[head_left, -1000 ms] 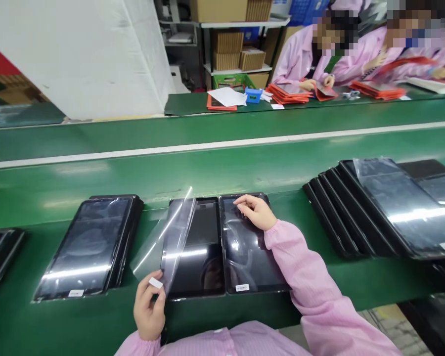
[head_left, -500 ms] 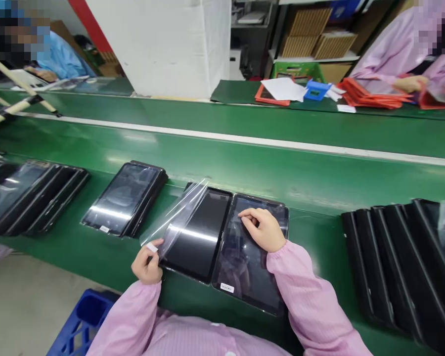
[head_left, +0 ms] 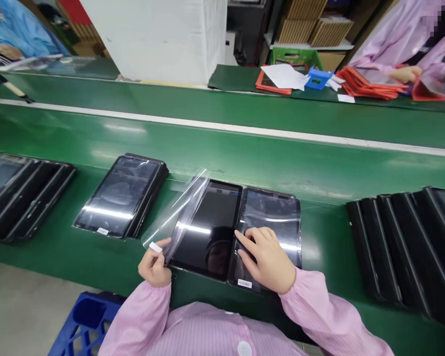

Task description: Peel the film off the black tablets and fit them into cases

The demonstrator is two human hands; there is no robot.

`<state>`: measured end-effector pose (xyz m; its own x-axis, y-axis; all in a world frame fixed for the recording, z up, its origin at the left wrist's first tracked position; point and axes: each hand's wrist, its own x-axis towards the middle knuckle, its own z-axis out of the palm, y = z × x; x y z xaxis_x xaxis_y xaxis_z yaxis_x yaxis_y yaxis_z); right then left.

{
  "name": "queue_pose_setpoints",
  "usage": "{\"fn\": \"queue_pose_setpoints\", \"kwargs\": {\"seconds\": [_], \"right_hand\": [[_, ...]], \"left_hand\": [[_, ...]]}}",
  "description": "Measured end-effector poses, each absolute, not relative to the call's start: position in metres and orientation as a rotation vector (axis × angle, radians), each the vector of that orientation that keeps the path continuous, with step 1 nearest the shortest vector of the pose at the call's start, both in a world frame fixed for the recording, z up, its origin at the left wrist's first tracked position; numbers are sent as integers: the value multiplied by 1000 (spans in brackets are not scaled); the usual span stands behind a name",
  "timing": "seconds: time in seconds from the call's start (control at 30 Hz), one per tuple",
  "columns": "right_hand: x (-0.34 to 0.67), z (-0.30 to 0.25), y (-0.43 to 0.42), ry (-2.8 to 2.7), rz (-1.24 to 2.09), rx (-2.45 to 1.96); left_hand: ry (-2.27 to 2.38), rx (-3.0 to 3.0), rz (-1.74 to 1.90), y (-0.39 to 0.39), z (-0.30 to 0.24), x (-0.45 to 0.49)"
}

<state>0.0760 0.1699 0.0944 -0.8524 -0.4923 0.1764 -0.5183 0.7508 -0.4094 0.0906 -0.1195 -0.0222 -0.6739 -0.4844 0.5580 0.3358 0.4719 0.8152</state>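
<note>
A person in pink sleeves (head_left: 133,316) works at the near edge of a green tabletop (head_left: 321,237), a blue crate (head_left: 77,329) below that edge at left. The left hand (head_left: 155,269) pinches clear film (head_left: 165,222) between thumb and fingers at its white tab (head_left: 155,247), just off the near left corner of a dark tablet (head_left: 207,237); from the grip the sheet slants away over the tablet's left side. The right hand (head_left: 265,259), fingers parted, is over a labelled tablet (head_left: 272,212) alongside, index fingertip at the seam between the two; whether it touches cannot be told. A tablet stack (head_left: 118,198) lies left of the pair, near an overlapping row (head_left: 27,198) toward the tabletop's left end; a second row (head_left: 396,247) leans at right. Beyond a white strip (head_left: 222,127), red-orange cases (head_left: 373,83) and a blue holder (head_left: 318,78) line the far edge, before a co-worker in pink (head_left: 383,34). A white pillar (head_left: 163,39) stands behind, beside stocked shelves (head_left: 307,45).
</note>
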Motion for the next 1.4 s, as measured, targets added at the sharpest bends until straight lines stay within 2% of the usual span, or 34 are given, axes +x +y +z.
{"fn": "queue_pose_setpoints", "kwargs": {"seconds": [0.13, 0.2, 0.37, 0.5, 0.67, 0.8, 0.9, 1.17, 1.3, 1.4], "right_hand": [[85, 114, 168, -3009, 1169, 1011], [81, 119, 170, -3026, 1301, 1020], [70, 107, 173, -2997, 1191, 656], [63, 102, 175, -3051, 1178, 611], [31, 125, 188, -3138, 1409, 565], [-22, 139, 180, -3075, 1708, 91], [-58, 132, 160, -3006, 1877, -108], [-79, 103, 150, -2682, 2115, -281], [-74, 104, 156, -2635, 2111, -174], [-72, 107, 153, -2731, 1979, -114]], "left_hand": [[-1945, 130, -1329, -120, -21, 92], [-1958, 121, -1352, -121, -20, 94], [-2045, 29, -1428, -130, -15, 96], [-2104, -138, -1498, -139, -12, 94], [-2124, -294, -1553, -142, -8, 89], [-2147, -367, -1517, -142, -5, 87], [-2153, -428, -1548, -143, -4, 87], [-2283, -418, -1374, -134, 6, 84], [-2322, -414, -1582, -136, 5, 83], [-2316, -430, -1768, -144, 0, 85]]}}
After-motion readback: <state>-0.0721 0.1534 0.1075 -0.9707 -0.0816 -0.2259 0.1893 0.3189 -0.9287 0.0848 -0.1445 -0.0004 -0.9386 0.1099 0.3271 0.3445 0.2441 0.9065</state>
